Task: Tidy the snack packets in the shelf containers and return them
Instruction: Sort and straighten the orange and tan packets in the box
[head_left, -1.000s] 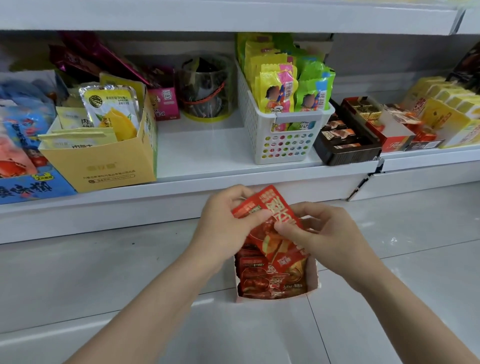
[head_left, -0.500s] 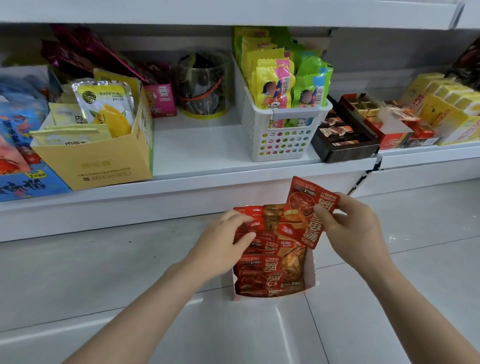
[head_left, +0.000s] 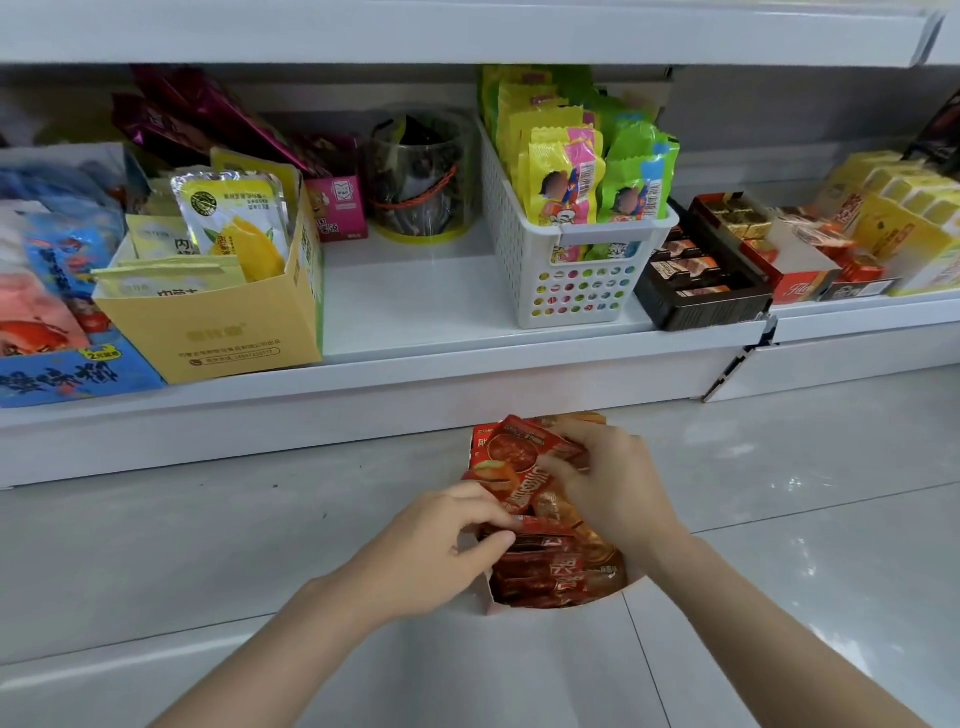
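- On the shelf (head_left: 415, 306), from the left, a blue snack box (head_left: 62, 374), a yellow carton (head_left: 223, 332) of mango packets, a clear tub (head_left: 421, 176), a white perforated basket (head_left: 576, 280) of yellow and green packets, and a dark tray (head_left: 701, 296) of chocolates are seen standing in place.
- A bare gap is left on the shelf between the yellow carton and the white basket; it is judged to be the likely spot for the container in hand.
- That container, a small white box (head_left: 485, 597) of red snack packets (head_left: 550, 577), is set on the floor (head_left: 156, 545) just in front of the shelf, so its return is not yet done.
- The packets are judged only partly straightened: those at the near end lie stacked, those at the far end are tilted.
- The left hand (head_left: 431, 551) is placed at the box's left edge, its fingers (head_left: 488, 519) curled and pinching packets in the row.
- The right hand (head_left: 613, 488) is held over the far end, its fingers clamped on a red packet (head_left: 519, 452) that is being lowered among the others.
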